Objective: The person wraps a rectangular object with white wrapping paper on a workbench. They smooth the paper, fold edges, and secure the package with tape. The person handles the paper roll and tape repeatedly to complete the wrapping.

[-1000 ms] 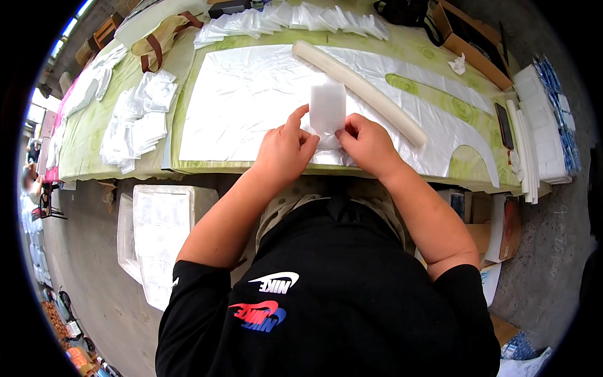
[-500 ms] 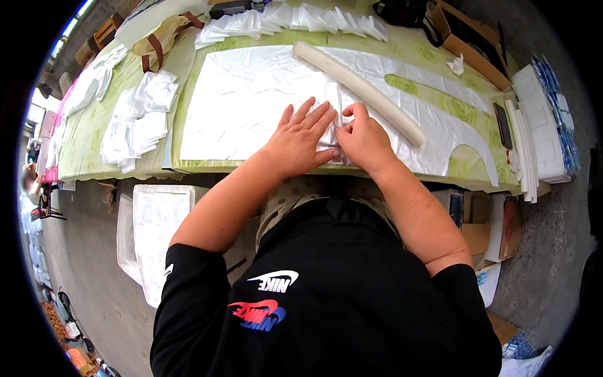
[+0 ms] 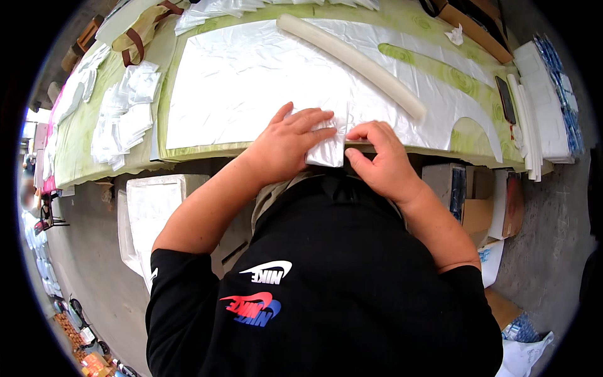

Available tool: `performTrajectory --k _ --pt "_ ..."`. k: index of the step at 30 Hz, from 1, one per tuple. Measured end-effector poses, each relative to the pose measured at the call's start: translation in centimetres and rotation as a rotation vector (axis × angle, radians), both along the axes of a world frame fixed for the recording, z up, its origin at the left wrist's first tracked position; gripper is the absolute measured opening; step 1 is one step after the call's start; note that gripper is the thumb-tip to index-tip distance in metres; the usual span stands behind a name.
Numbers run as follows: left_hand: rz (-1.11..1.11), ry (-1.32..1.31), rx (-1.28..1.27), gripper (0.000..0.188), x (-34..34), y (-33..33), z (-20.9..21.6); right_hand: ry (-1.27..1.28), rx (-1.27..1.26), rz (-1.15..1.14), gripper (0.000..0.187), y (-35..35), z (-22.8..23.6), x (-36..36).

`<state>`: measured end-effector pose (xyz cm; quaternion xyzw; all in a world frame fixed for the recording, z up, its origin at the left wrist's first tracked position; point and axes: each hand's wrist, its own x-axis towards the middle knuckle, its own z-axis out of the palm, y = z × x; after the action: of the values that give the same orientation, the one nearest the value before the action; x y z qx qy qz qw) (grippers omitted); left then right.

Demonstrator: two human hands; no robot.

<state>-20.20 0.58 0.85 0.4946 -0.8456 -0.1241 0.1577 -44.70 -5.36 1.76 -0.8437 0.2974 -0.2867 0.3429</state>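
Observation:
A folded white plastic packet (image 3: 328, 151) lies at the near edge of the large white plastic sheet (image 3: 239, 81), its lower end sticking out past the table edge. My left hand (image 3: 287, 143) is closed on the packet, fingers across its top; the thumb is hidden, apparently beneath. Just right of the packet, my right hand (image 3: 384, 157) has its thumb and index finger apart, fingertips close to the packet's side edge. Beyond my hands a long pale roll or tube (image 3: 352, 63) lies slantwise on the sheet.
Folded clear packets (image 3: 129, 113) lie at the left, more (image 3: 220, 9) along the back. A cloth bag (image 3: 141, 31) sits back left. At right are a phone (image 3: 504, 99), white rolls (image 3: 526, 125) and a cardboard box (image 3: 474, 25). A white container (image 3: 157, 204) stands below the table.
The packet has come toward me and turned, now overhanging the table edge. My left hand went from lying flat to holding it; my right thumb and finger have parted. The view has shifted.

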Motion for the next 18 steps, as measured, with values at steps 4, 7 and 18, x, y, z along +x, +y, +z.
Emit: performTrajectory --k 4,7,18 --pt "0.073 0.159 -0.045 0.054 -0.2 -0.9 -0.2 0.058 -0.301 0.065 0.038 -1.6 -0.5 -0.3" --pt "0.150 0.282 -0.033 0.042 -0.5 -1.8 0.0 0.100 -0.334 0.070 0.034 -2.8 -1.0 0.0" --pt "0.470 0.331 -0.073 0.054 -1.5 -3.4 -1.5 0.335 -0.226 -0.173 0.029 -5.4 -1.8 2.8"
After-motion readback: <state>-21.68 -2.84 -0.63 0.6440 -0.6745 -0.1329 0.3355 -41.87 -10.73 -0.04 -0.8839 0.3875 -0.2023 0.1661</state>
